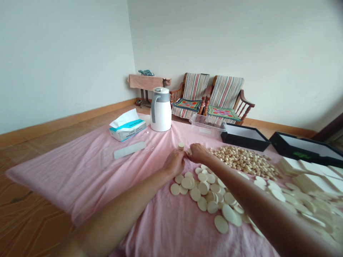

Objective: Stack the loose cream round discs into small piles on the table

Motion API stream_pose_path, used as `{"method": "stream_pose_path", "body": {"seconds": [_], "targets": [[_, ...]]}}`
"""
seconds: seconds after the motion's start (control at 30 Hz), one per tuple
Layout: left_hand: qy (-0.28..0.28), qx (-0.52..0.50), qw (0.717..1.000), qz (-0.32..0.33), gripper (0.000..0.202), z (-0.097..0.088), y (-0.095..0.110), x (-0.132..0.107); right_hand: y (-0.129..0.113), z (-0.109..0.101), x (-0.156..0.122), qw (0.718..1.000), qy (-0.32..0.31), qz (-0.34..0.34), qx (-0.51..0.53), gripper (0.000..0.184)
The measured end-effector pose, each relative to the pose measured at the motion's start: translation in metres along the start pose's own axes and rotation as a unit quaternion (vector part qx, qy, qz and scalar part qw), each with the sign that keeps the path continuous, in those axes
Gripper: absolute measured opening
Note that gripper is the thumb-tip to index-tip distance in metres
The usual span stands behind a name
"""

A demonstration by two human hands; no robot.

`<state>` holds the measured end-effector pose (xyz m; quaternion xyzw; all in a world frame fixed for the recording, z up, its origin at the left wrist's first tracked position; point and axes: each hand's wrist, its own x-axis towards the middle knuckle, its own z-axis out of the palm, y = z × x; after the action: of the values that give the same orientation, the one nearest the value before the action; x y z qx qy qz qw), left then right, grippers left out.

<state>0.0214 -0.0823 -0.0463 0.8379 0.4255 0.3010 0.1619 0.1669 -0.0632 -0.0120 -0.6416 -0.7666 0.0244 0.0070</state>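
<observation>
Centrally, we log two bare hands meeting above a pink cloth [80,167]. Item one: a short stack of cream discs [181,145], standing upright on the cloth with its long axis vertical, just beyond the fingertips and slightly left of where they meet. Item two: the left hand [174,162], which we judge the nearer to that stack, its fingers [181,154] lying together and curled, with nothing visible between them. Item three: the right hand [197,152], its fingers [193,149] bunched toward the left fingertips and almost touching them, around what looks like a small pale piece [189,151]; at this size we cannot tell whether it is gripped.

Nearby we list a loose spread of flat cream discs [203,189], some overlapping, below the hands, and a heap of smaller beige rounds [241,160] beyond the right hand. To the far right lie stacked white pieces [308,171]. Farther off we count two open black trays [243,137], a clear plastic tub [207,125], a white vacuum jug [160,110], a tissue packet [127,125] and a pale strip [130,150]. Against the wall stand two wooden armchairs [209,96] with striped covers.
</observation>
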Motion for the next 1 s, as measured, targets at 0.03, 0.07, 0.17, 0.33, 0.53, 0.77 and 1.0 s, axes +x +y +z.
{"method": "stream_pose_path", "body": {"seconds": [0.03,0.07,0.17,0.33,0.53,0.77,1.0], "targets": [[0.002,0.000,1.000,-0.003,0.037,0.000,0.000,0.000,-0.003,0.001,0.000,1.000,0.000,0.016,0.001,0.038],[0.005,0.001,1.000,-0.006,0.038,0.000,0.000,0.000,-0.006,0.002,0.000,1.000,0.000,0.030,0.002,0.038],[0.013,0.003,1.000,-0.012,0.043,-0.001,0.000,-0.001,-0.014,0.003,-0.001,0.998,0.004,0.057,0.009,0.037],[0.023,0.011,0.999,-0.023,0.047,0.000,0.001,-0.001,-0.004,-0.004,-0.005,0.998,0.004,0.062,0.024,0.043],[0.030,0.025,0.999,-0.024,0.046,0.002,0.005,-0.003,0.025,-0.013,-0.015,0.999,-0.006,0.036,0.040,0.029],[0.029,0.034,0.999,-0.017,0.042,0.003,0.006,-0.003,0.020,-0.002,-0.026,0.999,0.017,-0.002,0.051,0.028],[0.028,0.038,0.999,-0.008,0.042,0.002,0.006,-0.002,0.021,0.002,-0.031,0.998,0.033,-0.010,0.055,0.028]]}}
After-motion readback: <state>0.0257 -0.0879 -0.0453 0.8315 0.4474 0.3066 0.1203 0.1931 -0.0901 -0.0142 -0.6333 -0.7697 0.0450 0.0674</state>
